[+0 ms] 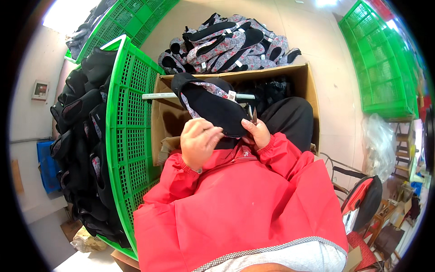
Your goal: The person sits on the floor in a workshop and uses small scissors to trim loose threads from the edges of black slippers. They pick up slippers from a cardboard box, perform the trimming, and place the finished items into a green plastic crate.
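Slipper point(213, 106) in both hands, above cardboard box point(290, 75).

Both hands raised together at frame centre, forearms in red sleeves.

Left hand point(199, 141) curled, knuckles toward camera, fingers closed in a grip. Right hand point(257, 132) just right of it, fingers folded in, thumb up. Elbows bent, sleeves converging from lower frame.

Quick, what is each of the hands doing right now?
Left hand: closed on the near edge of the black slipper with floral lining.
Right hand: gripping the slipper's other side, small metal snips held too.
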### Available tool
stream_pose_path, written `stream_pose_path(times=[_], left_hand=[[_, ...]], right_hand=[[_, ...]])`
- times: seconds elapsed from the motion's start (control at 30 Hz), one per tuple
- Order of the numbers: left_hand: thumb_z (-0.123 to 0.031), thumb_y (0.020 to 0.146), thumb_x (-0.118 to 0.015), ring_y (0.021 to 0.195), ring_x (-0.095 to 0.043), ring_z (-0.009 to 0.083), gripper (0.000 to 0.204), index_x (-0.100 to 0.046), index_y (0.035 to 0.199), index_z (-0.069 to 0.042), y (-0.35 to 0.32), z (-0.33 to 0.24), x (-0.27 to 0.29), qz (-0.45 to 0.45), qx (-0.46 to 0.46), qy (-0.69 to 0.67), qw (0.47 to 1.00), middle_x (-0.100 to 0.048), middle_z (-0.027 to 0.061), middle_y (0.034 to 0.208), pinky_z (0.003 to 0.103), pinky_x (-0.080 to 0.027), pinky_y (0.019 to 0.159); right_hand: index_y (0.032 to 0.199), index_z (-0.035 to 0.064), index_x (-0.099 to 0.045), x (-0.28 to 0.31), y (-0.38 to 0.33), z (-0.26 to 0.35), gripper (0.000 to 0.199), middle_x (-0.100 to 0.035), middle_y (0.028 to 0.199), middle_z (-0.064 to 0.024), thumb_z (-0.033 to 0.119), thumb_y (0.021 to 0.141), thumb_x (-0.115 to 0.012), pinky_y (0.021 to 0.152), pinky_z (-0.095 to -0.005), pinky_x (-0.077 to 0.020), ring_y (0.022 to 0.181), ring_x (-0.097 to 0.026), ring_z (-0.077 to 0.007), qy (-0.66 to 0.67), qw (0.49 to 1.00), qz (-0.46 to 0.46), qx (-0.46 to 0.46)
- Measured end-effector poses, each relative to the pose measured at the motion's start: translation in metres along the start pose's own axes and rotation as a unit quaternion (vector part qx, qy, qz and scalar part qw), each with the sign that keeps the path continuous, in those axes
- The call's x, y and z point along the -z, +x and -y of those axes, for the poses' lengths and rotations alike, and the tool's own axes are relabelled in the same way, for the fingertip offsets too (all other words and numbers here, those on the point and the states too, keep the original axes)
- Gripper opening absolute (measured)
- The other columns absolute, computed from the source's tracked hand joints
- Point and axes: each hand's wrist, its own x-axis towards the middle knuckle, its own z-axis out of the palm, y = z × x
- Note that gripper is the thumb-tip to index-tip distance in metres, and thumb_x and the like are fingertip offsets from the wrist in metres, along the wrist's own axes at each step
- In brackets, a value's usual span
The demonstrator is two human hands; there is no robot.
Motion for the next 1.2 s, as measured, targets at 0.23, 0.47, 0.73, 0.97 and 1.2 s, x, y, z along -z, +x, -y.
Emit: stream_pose_path(times=[0.23, 0.47, 0.73, 0.97, 1.2], left_hand=[[-0.014, 0.061, -0.079, 0.093, -0.058, 0.0205, 0.023, -0.072, 0.082, -0.009, 0.009, -0.022, -0.013, 0.062, -0.091, 0.047, 0.993, -0.060, 0.0005, 0.089, 0.041, -0.045, 0.088], [-0.009, 0.064, -0.075, 0.089, -0.057, 0.0219, 0.019, -0.068, 0.081, -0.005, 0.031, -0.054, -0.011, 0.128, -0.060, 0.045, 0.989, -0.057, 0.0022, 0.088, 0.038, -0.045, 0.081], [-0.006, 0.071, -0.069, 0.087, -0.057, 0.0248, 0.009, -0.063, 0.077, -0.005, 0.049, -0.045, -0.034, 0.177, -0.055, 0.024, 0.982, -0.058, 0.0053, 0.086, 0.038, -0.044, 0.080], [-0.006, 0.078, -0.066, 0.079, -0.058, 0.0290, 0.004, -0.062, 0.079, -0.004, 0.077, -0.029, -0.040, 0.173, -0.016, -0.031, 0.984, -0.059, 0.0079, 0.080, 0.038, -0.047, 0.071], [-0.005, 0.082, -0.066, 0.070, -0.058, 0.0243, 0.006, -0.062, 0.081, -0.002, 0.087, -0.013, -0.040, 0.172, 0.056, -0.104, 0.978, -0.059, 0.0077, 0.075, 0.034, -0.045, 0.064]], right_hand=[[0.096, 0.0021, -0.061, 0.000, -0.005, 0.009, 0.024, -0.062, 0.077, -0.0072, 0.026, 0.094, -0.062, 0.037, -0.0228, -0.0256, 0.041, -0.037, -0.0081, 0.064, 0.995, 0.043, -0.060], [0.088, 0.0047, -0.061, 0.012, -0.007, 0.013, 0.026, -0.059, 0.068, -0.0075, 0.030, 0.094, -0.058, 0.036, -0.0239, -0.0176, 0.038, -0.031, -0.0075, 0.073, 0.974, 0.144, -0.157], [0.093, 0.0077, -0.059, 0.036, 0.013, -0.003, 0.028, -0.059, 0.071, -0.0077, 0.036, 0.095, -0.055, 0.034, -0.0218, -0.0190, 0.041, -0.035, -0.0087, 0.143, 0.960, 0.126, -0.204], [0.104, 0.0123, -0.059, 0.029, 0.005, 0.009, 0.040, -0.059, 0.077, -0.0074, 0.050, 0.095, -0.053, 0.037, -0.0181, -0.0238, 0.050, -0.042, -0.0088, 0.108, 0.959, 0.140, -0.221], [0.113, 0.0080, -0.054, 0.032, -0.001, 0.022, 0.051, -0.065, 0.083, -0.0090, 0.056, 0.097, -0.046, 0.037, -0.0198, -0.0276, 0.047, -0.046, -0.0093, -0.019, 0.987, 0.081, -0.135]])
